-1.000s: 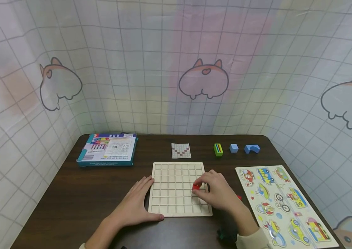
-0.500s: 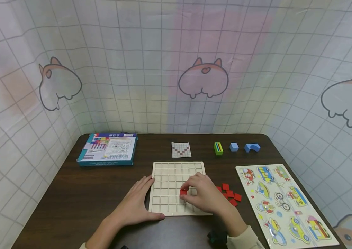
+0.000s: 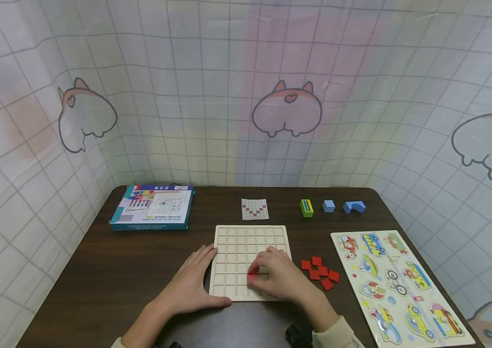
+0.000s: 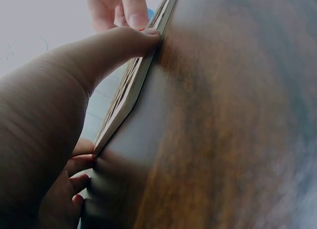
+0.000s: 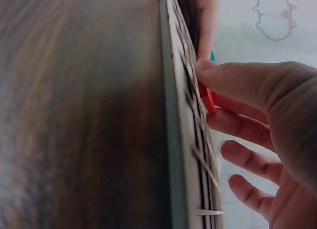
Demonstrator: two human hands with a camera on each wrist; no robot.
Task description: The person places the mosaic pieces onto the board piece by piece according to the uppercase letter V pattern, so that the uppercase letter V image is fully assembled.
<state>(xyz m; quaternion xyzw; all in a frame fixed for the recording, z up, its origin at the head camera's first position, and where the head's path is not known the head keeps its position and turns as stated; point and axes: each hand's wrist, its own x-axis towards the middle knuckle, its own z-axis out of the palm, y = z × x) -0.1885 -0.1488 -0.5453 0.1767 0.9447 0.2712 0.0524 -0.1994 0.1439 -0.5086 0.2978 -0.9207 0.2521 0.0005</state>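
A pale wooden grid board [image 3: 230, 241] lies on the dark table. My left hand [image 3: 191, 282] steadies its near left corner, fingers straight along the left side and thumb at the front edge. The left wrist view shows that thumb [image 4: 126, 43] touching the board's rim. Over the lower middle squares, my right hand [image 3: 280, 278] pinches a small red square tile [image 5: 208, 99] between thumb and forefinger. In the right wrist view the tile is low at the grid surface; whether it sits in a square I cannot tell. Several loose red tiles [image 3: 322, 271] lie right of the board.
A patterned grid card [image 3: 254, 209] lies behind the board. At back left is a boxed set [image 3: 152, 208]; at back right stand a green striped block [image 3: 306, 208], a blue cube [image 3: 329, 206] and a blue arch [image 3: 354, 207]. A vehicle puzzle board [image 3: 385, 304] lies right.
My right hand has brought the red tile leftward and toward me across the board, uncovering the loose red tiles. The left hand has stayed at the board's corner.
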